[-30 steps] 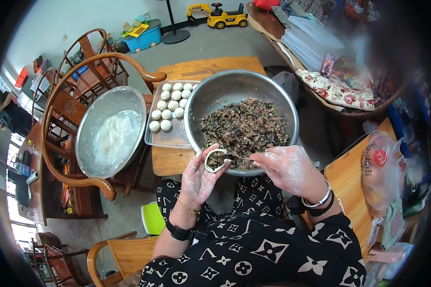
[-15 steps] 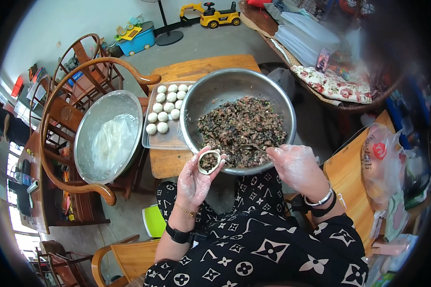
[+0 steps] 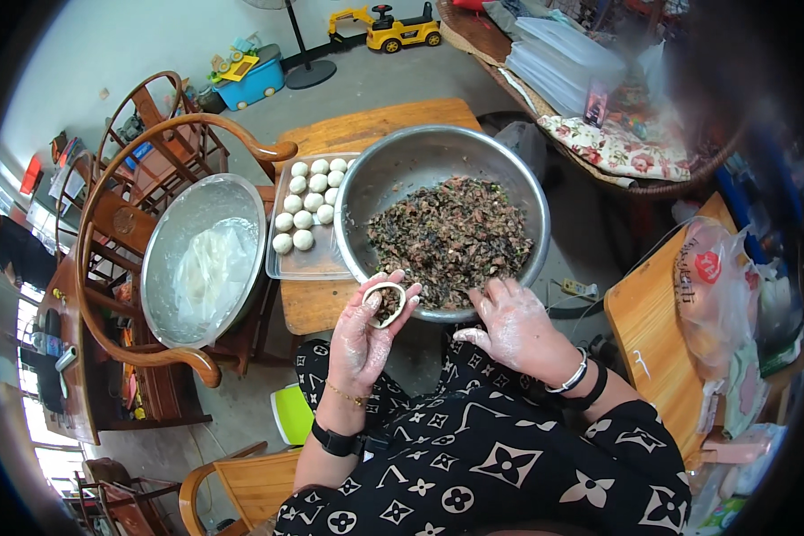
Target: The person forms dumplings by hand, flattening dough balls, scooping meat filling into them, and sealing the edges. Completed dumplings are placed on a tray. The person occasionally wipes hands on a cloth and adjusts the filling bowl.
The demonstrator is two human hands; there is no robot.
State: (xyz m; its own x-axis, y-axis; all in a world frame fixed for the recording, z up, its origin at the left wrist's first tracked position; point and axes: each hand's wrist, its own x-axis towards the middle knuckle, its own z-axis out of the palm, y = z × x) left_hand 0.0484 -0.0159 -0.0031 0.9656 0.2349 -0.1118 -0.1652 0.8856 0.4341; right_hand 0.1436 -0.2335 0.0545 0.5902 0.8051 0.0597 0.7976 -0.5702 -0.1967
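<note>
My left hand (image 3: 357, 335) is floury and curls round a dough cup (image 3: 388, 305) filled with dark chopped filling, its thumb pressing at the rim. Just right of it, my right hand (image 3: 514, 326) has its fingers apart and its thumb stretched out, over the near rim of a big steel bowl (image 3: 353, 210). Inside the bowl lies a mound of chopped meat and greens filling (image 3: 447, 237). No spoon shows now; the right hand covers that part of the bowl. Round white dough balls (image 3: 314, 201) stand in rows in a clear plastic tray (image 3: 308, 263) left of the bowl.
The bowl and tray rest on a wooden table (image 3: 393, 116). At left, a metal basin (image 3: 156, 295) with a plastic sheet sits on a wooden armchair (image 3: 201, 362). A wooden bench (image 3: 643, 313) with plastic bags (image 3: 710, 295) is at right. A green stool (image 3: 291, 414) stands below.
My right hand has let go of the spoon and moved left toward the dough cup, its fingers opening. The left thumb has come over the cup, which is tilted more.
</note>
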